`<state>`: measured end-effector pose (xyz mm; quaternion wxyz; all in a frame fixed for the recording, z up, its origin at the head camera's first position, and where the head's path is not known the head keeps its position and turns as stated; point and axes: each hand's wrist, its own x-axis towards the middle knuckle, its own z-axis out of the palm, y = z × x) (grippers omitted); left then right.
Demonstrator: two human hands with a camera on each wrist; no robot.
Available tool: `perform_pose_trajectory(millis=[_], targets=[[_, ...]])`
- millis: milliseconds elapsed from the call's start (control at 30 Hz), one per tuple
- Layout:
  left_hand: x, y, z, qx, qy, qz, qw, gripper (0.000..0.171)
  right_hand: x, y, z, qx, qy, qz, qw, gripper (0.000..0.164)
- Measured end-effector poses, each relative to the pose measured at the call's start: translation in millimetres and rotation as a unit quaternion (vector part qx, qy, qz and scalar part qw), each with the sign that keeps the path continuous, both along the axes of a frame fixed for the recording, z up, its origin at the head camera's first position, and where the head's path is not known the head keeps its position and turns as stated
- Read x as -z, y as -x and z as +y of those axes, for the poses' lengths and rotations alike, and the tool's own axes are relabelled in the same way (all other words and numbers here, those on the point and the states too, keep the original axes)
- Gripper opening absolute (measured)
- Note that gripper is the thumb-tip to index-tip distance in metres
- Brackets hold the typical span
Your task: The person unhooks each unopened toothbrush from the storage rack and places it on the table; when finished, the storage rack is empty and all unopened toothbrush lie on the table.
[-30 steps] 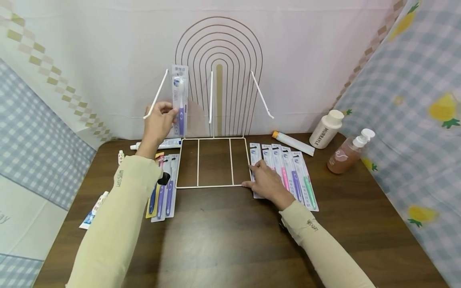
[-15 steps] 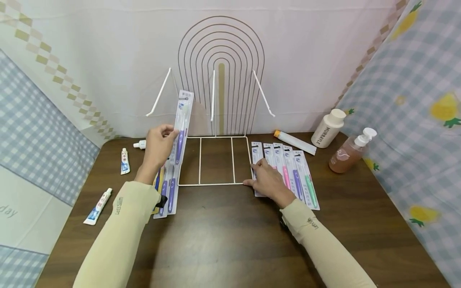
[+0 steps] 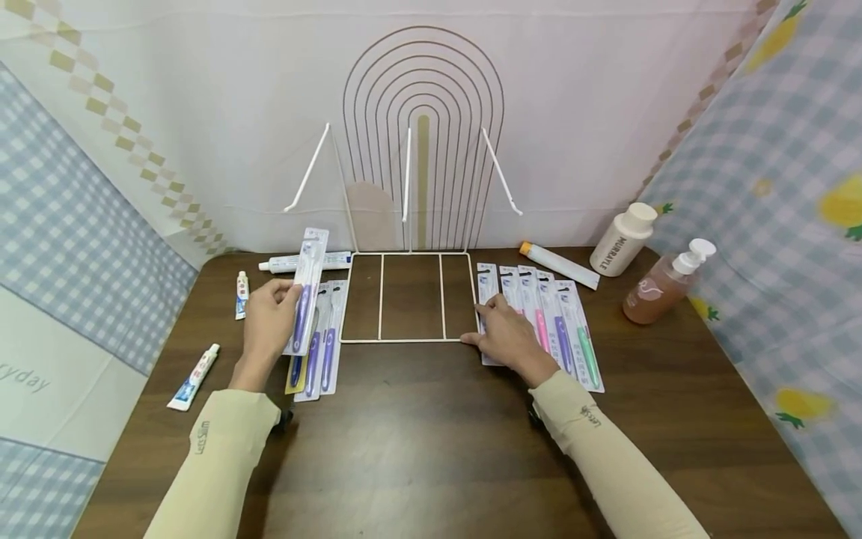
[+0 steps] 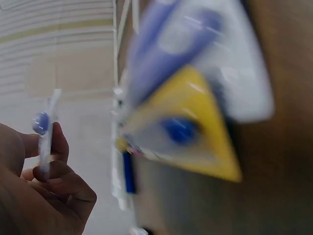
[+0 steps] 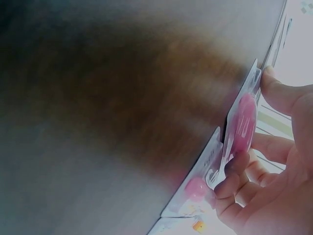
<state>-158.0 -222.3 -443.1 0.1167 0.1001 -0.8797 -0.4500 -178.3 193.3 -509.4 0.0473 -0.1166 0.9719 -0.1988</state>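
Note:
My left hand (image 3: 265, 318) pinches a packaged toothbrush (image 3: 311, 269) with a purple handle, tilted over the left row of packs. In the left wrist view this pack shows edge-on between thumb and fingers. Beneath it are two purple-handled toothbrush packs (image 3: 331, 329) and a yellow-backed pack (image 4: 212, 147) with a blue handle end. My right hand (image 3: 506, 337) rests over the leftmost pack (image 3: 488, 275) of the right row, its thumb and forefinger right at the white wire rack's (image 3: 380, 299) front right corner. The right wrist view shows that pack's pink handle (image 5: 244, 122) beside the loosely bent fingers.
Three white prongs (image 3: 407, 172) project forward from the rack's upright part. Toothpaste tubes (image 3: 194, 376) lie at left, with another tube (image 3: 559, 266) at back right. A white bottle (image 3: 622, 241) and an amber pump bottle (image 3: 663, 288) stand right. Curtains enclose the table.
My left hand has brought the purple toothbrush pack from upright near the left prong, down and left over the left row of packs. The right hand has kept its place.

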Motion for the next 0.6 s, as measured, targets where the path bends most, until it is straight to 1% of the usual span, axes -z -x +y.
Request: perform_pose_trajectory(millis=[33, 100, 200, 267, 300, 333, 367, 400, 433, 500, 533, 600], targets=[[2.7, -3.0, -3.5, -0.007, 0.001, -0.003, 1.0000, 0.040, 1.7, 1.1, 0.6, -0.003, -0.004, 0.006, 1.000, 0.086], [7.3, -8.7, -9.9, -0.019, 0.008, -0.007, 0.9998, 0.040, -2.4, -0.5, -0.6, -0.005, -0.010, 0.005, 1.000, 0.086], [15.4, -15.0, -19.4, -0.030, 0.028, -0.015, 0.9991, 0.042, 1.7, 2.0, 0.5, -0.007, -0.011, 0.010, 1.000, 0.088], [19.4, -19.2, -24.1, -0.035, 0.041, -0.022, 0.9983, 0.042, -6.0, -1.1, -2.4, -0.006, -0.011, -0.001, 1.000, 0.087], [21.9, -20.8, -26.4, -0.036, 0.044, -0.026, 0.9980, 0.042, -1.7, 0.8, -1.1, -0.008, -0.013, 0.005, 1.000, 0.087], [24.1, -22.0, -28.9, -0.037, 0.047, -0.031, 0.9977, 0.043, -3.2, 0.2, -1.5, -0.007, -0.012, 0.004, 1.000, 0.087], [28.7, -21.5, -33.0, -0.039, 0.046, -0.033, 0.9976, 0.043, -8.0, -2.0, -2.8, -0.006, -0.012, 0.001, 1.000, 0.086], [30.4, -22.6, -34.8, -0.040, 0.048, -0.038, 0.9973, 0.043, -6.9, -1.1, -2.3, -0.007, -0.014, 0.002, 1.000, 0.085], [33.3, -22.5, -37.4, -0.046, 0.045, -0.040, 0.9971, 0.042, -11.4, -3.2, -3.6, -0.006, -0.015, -0.001, 1.000, 0.085], [35.9, -23.5, -40.6, -0.046, 0.042, -0.052, 0.9967, 0.042, -7.8, -1.2, -2.1, -0.006, -0.017, 0.004, 1.000, 0.085], [37.4, -23.6, -42.5, -0.044, 0.041, -0.059, 0.9965, 0.043, -12.5, -3.2, -3.8, -0.003, -0.014, -0.003, 1.000, 0.084], [38.5, -24.7, -43.8, -0.043, 0.044, -0.075, 0.9953, 0.043, -6.7, -0.2, -2.5, -0.004, -0.014, 0.000, 1.000, 0.086]])
